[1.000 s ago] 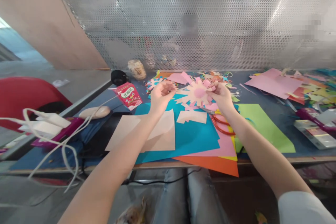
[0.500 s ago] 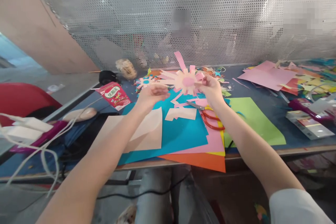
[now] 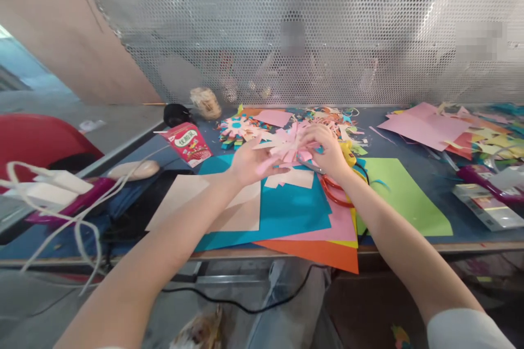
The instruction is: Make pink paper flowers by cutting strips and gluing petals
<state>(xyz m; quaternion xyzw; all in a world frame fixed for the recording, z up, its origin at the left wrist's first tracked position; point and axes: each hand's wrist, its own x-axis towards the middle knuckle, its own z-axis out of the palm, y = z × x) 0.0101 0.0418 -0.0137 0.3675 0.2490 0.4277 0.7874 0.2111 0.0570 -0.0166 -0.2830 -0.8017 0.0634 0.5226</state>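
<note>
A pale pink paper flower with many cut strip petals is held above the table between both hands. My left hand lies palm up under its left side, fingers curled against the petals. My right hand comes over the flower from the right and pinches it at the middle. Under them lie a small cream cut piece, a blue sheet and red-handled scissors.
Stacked coloured sheets, orange, green and cream, reach the table's front edge. A second paper flower and scraps lie at the back. A red carton, white cables, a pink paper pile and a perforated metal screen surround the spot.
The flower has come down from upright, face towards me, to nearly flat. My left hand moved in under it and my right hand turned over the top.
</note>
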